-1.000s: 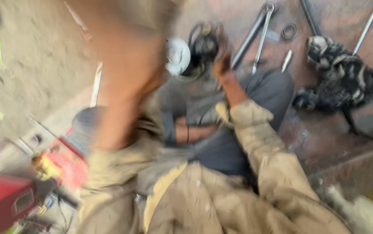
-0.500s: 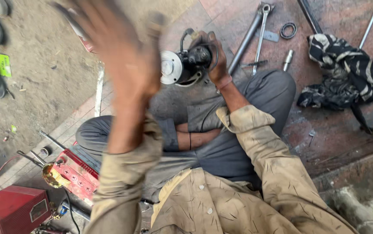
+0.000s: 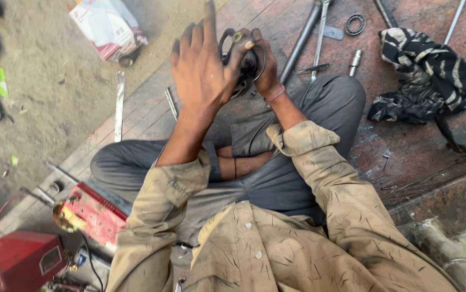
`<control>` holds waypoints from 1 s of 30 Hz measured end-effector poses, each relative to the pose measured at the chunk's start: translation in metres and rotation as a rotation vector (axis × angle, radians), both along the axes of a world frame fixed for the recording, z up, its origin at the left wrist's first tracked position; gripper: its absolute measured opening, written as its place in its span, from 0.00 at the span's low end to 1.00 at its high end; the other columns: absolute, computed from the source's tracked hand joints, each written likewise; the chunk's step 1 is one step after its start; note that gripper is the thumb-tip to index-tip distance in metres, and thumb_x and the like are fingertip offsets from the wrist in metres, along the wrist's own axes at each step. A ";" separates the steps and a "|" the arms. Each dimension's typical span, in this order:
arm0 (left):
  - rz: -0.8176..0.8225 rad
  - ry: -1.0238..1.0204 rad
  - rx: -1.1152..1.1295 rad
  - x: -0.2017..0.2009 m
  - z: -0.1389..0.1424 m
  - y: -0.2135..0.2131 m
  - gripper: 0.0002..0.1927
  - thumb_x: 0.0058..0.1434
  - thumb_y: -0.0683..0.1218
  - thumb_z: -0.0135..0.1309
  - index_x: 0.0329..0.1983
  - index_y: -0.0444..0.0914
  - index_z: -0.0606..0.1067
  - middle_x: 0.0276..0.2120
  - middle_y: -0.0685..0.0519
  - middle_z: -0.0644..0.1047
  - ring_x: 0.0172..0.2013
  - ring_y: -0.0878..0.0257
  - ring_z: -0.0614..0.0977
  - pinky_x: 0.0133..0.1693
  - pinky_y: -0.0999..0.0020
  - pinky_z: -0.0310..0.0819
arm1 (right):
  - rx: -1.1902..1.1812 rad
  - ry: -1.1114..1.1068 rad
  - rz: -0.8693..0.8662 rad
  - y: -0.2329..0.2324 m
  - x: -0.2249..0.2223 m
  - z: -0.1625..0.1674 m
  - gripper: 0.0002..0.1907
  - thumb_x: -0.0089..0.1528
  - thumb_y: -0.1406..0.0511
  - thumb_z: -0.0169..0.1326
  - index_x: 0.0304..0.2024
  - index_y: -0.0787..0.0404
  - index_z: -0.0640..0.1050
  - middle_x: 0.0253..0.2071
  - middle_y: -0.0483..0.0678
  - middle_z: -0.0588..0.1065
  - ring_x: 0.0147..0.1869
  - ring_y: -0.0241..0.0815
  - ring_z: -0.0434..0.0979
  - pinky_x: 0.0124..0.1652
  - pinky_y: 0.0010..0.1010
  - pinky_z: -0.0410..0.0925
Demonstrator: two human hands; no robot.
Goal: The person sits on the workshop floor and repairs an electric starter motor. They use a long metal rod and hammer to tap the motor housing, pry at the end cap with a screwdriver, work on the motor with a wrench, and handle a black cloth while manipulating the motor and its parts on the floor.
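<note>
I sit cross-legged on a reddish stone floor. My right hand (image 3: 267, 73) is wrapped around a black power tool (image 3: 247, 60) with a cable looped on it, held above my knee. My left hand (image 3: 203, 70) is raised just left of the tool with dirty fingers spread, and its thumb rests against the tool's body. The left hand hides much of the tool. Both sleeves are tan and soiled.
Long metal spanners and rods (image 3: 304, 35) lie beyond the tool, with a steel ring (image 3: 355, 24) and a small metal cylinder (image 3: 355, 61). A black-and-white striped cloth (image 3: 430, 75) is at right. A white-and-red bag (image 3: 108, 27), a metal strip (image 3: 118, 105) and red machines (image 3: 19, 262) lie left.
My left hand, blurred and swinging before, now sits steady against the tool with its fingers spread. The right hand has kept its hold on the tool, whose white disc face no longer shows.
</note>
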State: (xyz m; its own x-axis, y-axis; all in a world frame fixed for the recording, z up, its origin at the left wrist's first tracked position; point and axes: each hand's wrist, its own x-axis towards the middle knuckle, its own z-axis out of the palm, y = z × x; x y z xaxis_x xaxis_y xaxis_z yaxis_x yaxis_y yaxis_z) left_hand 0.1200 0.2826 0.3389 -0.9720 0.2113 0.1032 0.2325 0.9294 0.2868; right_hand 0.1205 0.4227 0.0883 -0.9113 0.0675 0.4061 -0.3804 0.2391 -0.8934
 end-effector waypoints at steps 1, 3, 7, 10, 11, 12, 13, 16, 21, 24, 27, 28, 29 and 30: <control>0.014 -0.039 0.009 0.001 -0.001 0.000 0.45 0.69 0.73 0.41 0.74 0.34 0.61 0.54 0.41 0.77 0.57 0.43 0.77 0.54 0.45 0.69 | 0.015 0.008 -0.020 0.000 0.000 0.002 0.20 0.76 0.68 0.46 0.69 0.66 0.68 0.64 0.54 0.73 0.65 0.47 0.79 0.63 0.35 0.73; -0.023 -0.058 0.025 -0.001 -0.003 0.000 0.43 0.68 0.72 0.41 0.72 0.36 0.64 0.55 0.43 0.77 0.56 0.44 0.77 0.53 0.47 0.69 | 0.120 0.116 -0.070 -0.001 -0.001 0.009 0.21 0.76 0.66 0.47 0.69 0.67 0.66 0.65 0.55 0.72 0.66 0.50 0.76 0.64 0.36 0.71; -0.089 -0.089 0.062 -0.007 -0.003 -0.003 0.42 0.69 0.72 0.40 0.72 0.37 0.65 0.60 0.43 0.75 0.61 0.45 0.74 0.57 0.46 0.66 | 0.059 0.177 -0.029 -0.002 -0.001 0.028 0.22 0.79 0.64 0.45 0.71 0.70 0.62 0.65 0.58 0.71 0.68 0.49 0.75 0.65 0.35 0.72; -0.255 -0.319 0.555 -0.016 0.007 -0.021 0.44 0.75 0.73 0.34 0.77 0.34 0.57 0.71 0.36 0.64 0.72 0.41 0.64 0.70 0.45 0.57 | -0.080 0.015 0.010 -0.003 -0.002 0.046 0.23 0.79 0.58 0.36 0.64 0.69 0.71 0.56 0.55 0.74 0.59 0.42 0.79 0.57 0.31 0.75; -0.331 -0.420 0.793 -0.018 0.013 -0.031 0.45 0.78 0.72 0.31 0.80 0.33 0.54 0.76 0.34 0.59 0.77 0.40 0.60 0.75 0.46 0.52 | -0.331 -0.080 0.140 -0.004 -0.003 0.052 0.24 0.80 0.55 0.35 0.60 0.68 0.73 0.51 0.53 0.75 0.55 0.39 0.78 0.55 0.29 0.74; -0.279 -0.331 0.686 -0.016 0.019 -0.041 0.45 0.77 0.72 0.30 0.80 0.33 0.54 0.76 0.33 0.60 0.77 0.40 0.59 0.76 0.46 0.51 | -0.579 -0.177 0.271 -0.004 -0.004 0.057 0.26 0.80 0.53 0.33 0.55 0.67 0.75 0.47 0.50 0.76 0.50 0.37 0.77 0.53 0.28 0.73; -0.230 -0.246 0.578 -0.012 0.026 -0.053 0.45 0.77 0.72 0.29 0.79 0.33 0.55 0.76 0.33 0.60 0.78 0.39 0.59 0.76 0.46 0.50 | -0.827 -0.275 0.402 -0.004 -0.006 0.062 0.29 0.80 0.51 0.32 0.50 0.66 0.76 0.42 0.48 0.77 0.46 0.34 0.76 0.50 0.27 0.72; -0.140 -0.028 0.380 0.008 0.041 -0.070 0.43 0.77 0.71 0.29 0.78 0.35 0.56 0.75 0.37 0.62 0.77 0.44 0.61 0.75 0.51 0.51 | -0.707 -0.295 0.356 -0.005 -0.008 0.068 0.31 0.78 0.49 0.29 0.45 0.65 0.77 0.39 0.47 0.77 0.44 0.35 0.76 0.48 0.28 0.72; -0.053 0.072 0.201 0.016 0.026 -0.028 0.43 0.73 0.69 0.43 0.76 0.32 0.56 0.71 0.35 0.64 0.71 0.40 0.65 0.71 0.42 0.56 | -0.360 -0.089 0.154 -0.004 -0.005 0.052 0.27 0.80 0.52 0.33 0.58 0.69 0.72 0.51 0.52 0.74 0.54 0.39 0.77 0.55 0.29 0.72; -0.072 -0.140 0.237 0.011 0.012 -0.018 0.43 0.66 0.68 0.50 0.75 0.37 0.62 0.66 0.43 0.73 0.63 0.43 0.75 0.62 0.50 0.71 | 0.058 0.086 -0.026 -0.005 0.000 0.033 0.24 0.81 0.56 0.37 0.66 0.68 0.70 0.59 0.55 0.73 0.62 0.45 0.76 0.61 0.33 0.71; -0.249 0.014 0.333 0.013 0.001 -0.036 0.50 0.58 0.63 0.70 0.73 0.34 0.61 0.64 0.40 0.72 0.62 0.44 0.76 0.61 0.53 0.74 | -0.394 -0.154 0.057 -0.007 -0.001 0.015 0.23 0.80 0.57 0.37 0.66 0.67 0.72 0.57 0.55 0.76 0.59 0.44 0.78 0.60 0.33 0.73; -0.269 -0.002 0.503 0.017 -0.003 -0.042 0.52 0.54 0.58 0.74 0.73 0.33 0.60 0.65 0.39 0.72 0.63 0.45 0.76 0.62 0.55 0.75 | -0.669 -0.300 0.124 -0.007 -0.002 0.010 0.24 0.80 0.57 0.36 0.65 0.67 0.74 0.55 0.55 0.78 0.57 0.43 0.79 0.58 0.32 0.74; -0.286 -0.026 0.675 0.021 -0.009 -0.046 0.54 0.49 0.53 0.78 0.72 0.32 0.60 0.65 0.39 0.71 0.64 0.46 0.77 0.62 0.56 0.76 | -0.403 -0.175 0.040 -0.007 -0.003 0.006 0.22 0.79 0.58 0.39 0.66 0.66 0.72 0.56 0.55 0.77 0.57 0.44 0.79 0.58 0.32 0.73; -0.229 -0.040 0.712 0.024 -0.016 -0.049 0.51 0.47 0.50 0.80 0.68 0.33 0.62 0.62 0.42 0.74 0.61 0.50 0.79 0.61 0.59 0.77 | -0.133 -0.056 -0.035 -0.007 -0.004 0.002 0.21 0.79 0.59 0.41 0.67 0.66 0.71 0.57 0.55 0.75 0.58 0.45 0.78 0.58 0.33 0.73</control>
State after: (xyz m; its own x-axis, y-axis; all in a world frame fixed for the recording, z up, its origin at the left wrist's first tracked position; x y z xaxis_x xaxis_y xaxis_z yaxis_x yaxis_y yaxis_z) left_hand 0.1444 0.2340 0.3229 -0.9176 0.3042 0.2560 0.3745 0.4450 0.8135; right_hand 0.1167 0.4154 0.0901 -0.9284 0.1490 0.3405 -0.3230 0.1298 -0.9375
